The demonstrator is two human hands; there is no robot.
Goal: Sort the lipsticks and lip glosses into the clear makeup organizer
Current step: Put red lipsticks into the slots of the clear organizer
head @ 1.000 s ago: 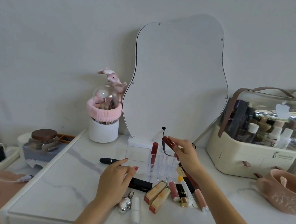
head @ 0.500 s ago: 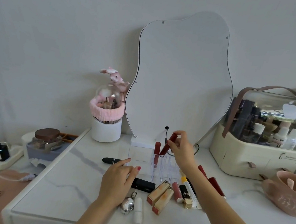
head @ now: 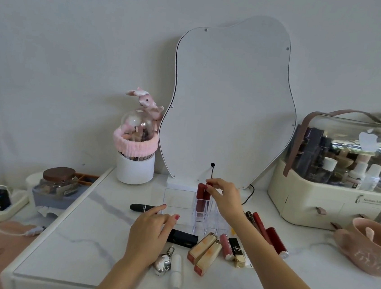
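Gloss [head: 207, 191] now upright in organizer [head: 210, 217] w/ right hand [head: 226, 200]; loose lipsticks [head: 206, 252] in front.

The right hand [head: 225, 198] pinches a red lip gloss [head: 207, 192] upright in the clear organizer [head: 201, 212].

Your counter [head: 96, 224] is white marble with grey veins. The organizer [head: 212, 219] is clear, with two dark red glosses [head: 203, 194] standing in it. Near your left hand [head: 149, 236], nails painted red, lie a black lipstick [head: 141, 207], a black case [head: 183, 237], a silver charm [head: 162, 264] and a white tube [head: 176, 273]. Two peach-and-red boxes [head: 205, 253] sit beside a pink gloss [head: 226, 246] and a black-and-gold lipstick [head: 237, 252]. The headband [head: 134, 145] is pink.
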